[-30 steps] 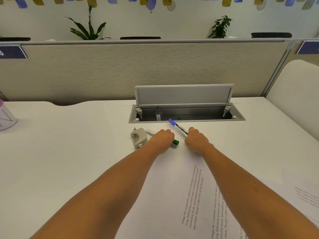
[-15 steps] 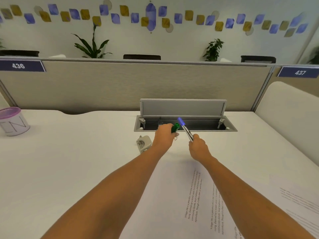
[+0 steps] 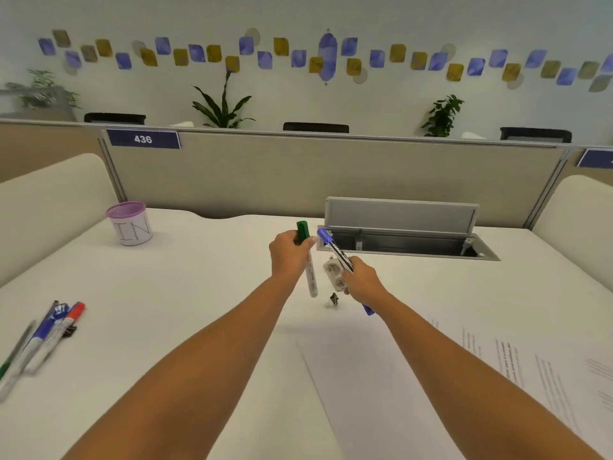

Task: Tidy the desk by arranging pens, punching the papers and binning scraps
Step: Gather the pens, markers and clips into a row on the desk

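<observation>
While the left fingers clamp the green-capped marker, the right fingers clamp the blue-capped pen.

The white surface runs back, well beyond the left grip, to a beige fabric partition capped by a grey rail with a blue label reading 436. Just behind the right grip, an open grey cable hatch sits in the surface. Cream side dividers flank both grips. Above the partition are plants, dark chair backs and a pale wall with blue and gold tile shapes, evenly lit.
</observation>
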Demonstrator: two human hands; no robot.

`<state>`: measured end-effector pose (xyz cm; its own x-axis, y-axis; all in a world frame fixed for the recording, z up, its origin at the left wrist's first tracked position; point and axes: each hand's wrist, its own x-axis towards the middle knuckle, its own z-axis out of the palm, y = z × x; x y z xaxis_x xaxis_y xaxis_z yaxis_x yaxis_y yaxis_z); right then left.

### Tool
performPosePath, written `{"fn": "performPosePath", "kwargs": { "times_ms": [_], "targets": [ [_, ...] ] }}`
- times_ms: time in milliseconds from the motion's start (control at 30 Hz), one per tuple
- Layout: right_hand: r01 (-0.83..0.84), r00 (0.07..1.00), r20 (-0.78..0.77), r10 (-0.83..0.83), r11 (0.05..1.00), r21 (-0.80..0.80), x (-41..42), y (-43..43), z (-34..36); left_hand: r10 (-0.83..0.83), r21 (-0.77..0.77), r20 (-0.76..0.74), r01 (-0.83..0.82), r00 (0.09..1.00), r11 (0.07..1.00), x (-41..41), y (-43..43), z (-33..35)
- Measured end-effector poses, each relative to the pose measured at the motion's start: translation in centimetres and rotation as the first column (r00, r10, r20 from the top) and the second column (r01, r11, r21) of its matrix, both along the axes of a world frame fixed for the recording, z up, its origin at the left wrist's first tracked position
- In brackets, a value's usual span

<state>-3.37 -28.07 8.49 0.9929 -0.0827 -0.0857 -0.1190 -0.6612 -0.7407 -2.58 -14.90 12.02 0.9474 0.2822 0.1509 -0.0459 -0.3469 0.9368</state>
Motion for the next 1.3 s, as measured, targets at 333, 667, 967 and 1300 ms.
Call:
{"fn": "performPosePath", "kwargs": {
  "times_ms": [333, 667, 967, 1300],
  "targets": [
    [-0.175, 0.980, -0.124, 0.158, 0.973, -0.149, -2.7, 8.9, -2.5, 0.143, 0.164, -0.274, -0.101, 0.951, 0.981, -3.1, 12.5, -5.6],
    [-0.335, 0.935, -0.177, 0.306, 0.927, -0.169, -3.9, 20.7, -4.4, 0.344, 0.535, -0.421, -0.076, 0.839, 0.841, -5.1, 22.4, -8.5],
    [-0.405, 0.907, -0.167, 0.386, 0.909, -0.102, -4.4, 31.4, -5.5, 0.424, 0.724, -0.352, -0.044, 0.834, 0.688, -6.3, 31.7, -10.4],
    [-0.430, 0.897, -0.128, 0.423, 0.902, -0.032, -4.7, 39.5, -6.7, 0.492, 0.825, -0.171, -0.150, 0.853, 0.546, -7.5, 38.4, -11.2]
  ]
}}
